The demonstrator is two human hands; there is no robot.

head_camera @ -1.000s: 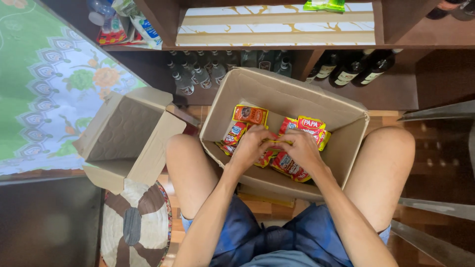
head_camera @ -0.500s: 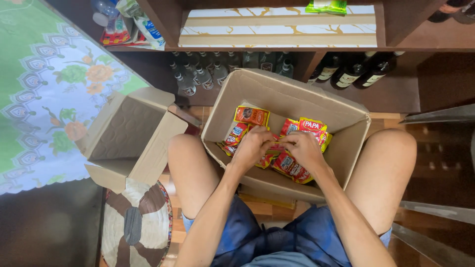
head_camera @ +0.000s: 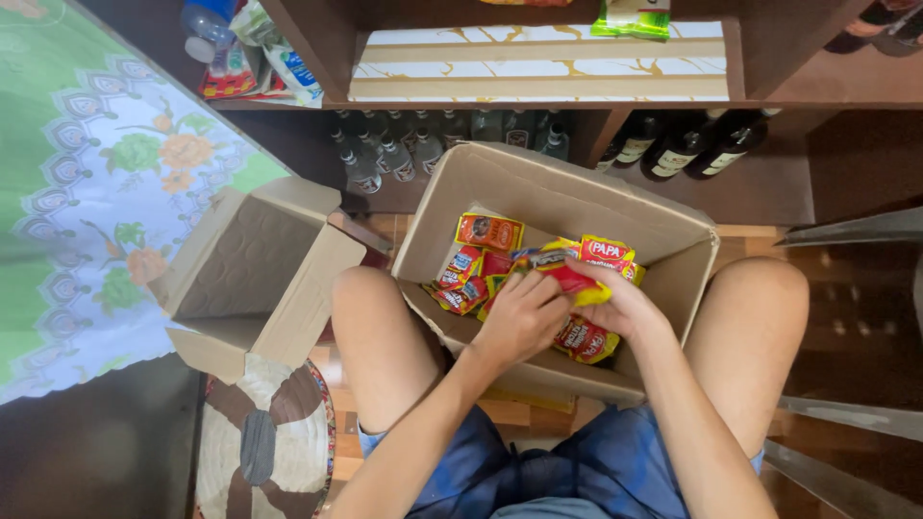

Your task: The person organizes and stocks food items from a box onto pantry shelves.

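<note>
Change since the earlier frames: both hands have risen from the pile, and a bundle of red-and-yellow foil snack packets point(head_camera: 562, 271) now sits lifted between them, above the rest.

Item 1. Left hand point(head_camera: 522, 317): fingers curled around the near end of the bundle, grasping it from below and from the 9 o'clock side.

Item 2. Right hand point(head_camera: 623, 306): fingers closed over the bundle's 3 o'clock end, thumb on top, sharing the grip.

Item 3. Open brown cardboard box point(head_camera: 577, 197): held between the person's bare knees, flaps up. The lifted bundle hangs over its middle.

Item 4. Loose red, orange and yellow snack packets point(head_camera: 473, 259): lying on the box floor, mostly toward 9 o'clock of the hands; one more shows under the right hand at 6 o'clock.

Item 5. Second, smaller brown cardboard box point(head_camera: 252, 269): open, tipped on its side, at 9 o'clock of the person's left knee, well apart from the hands.

Item 6. Round woven mat in brown, cream and grey point(head_camera: 260, 437): on the floor at 7 o'clock, just below the smaller box.

Item 7. Dark wooden shelf unit point(head_camera: 769, 67): at 12 o'clock; row of clear glass bottles point(head_camera: 385, 149) and dark glass bottles point(head_camera: 678, 142) on the lower shelf, behind the large box.

Item 8. Green floral patterned cloth point(head_camera: 106, 173): at 10 o'clock.
</note>
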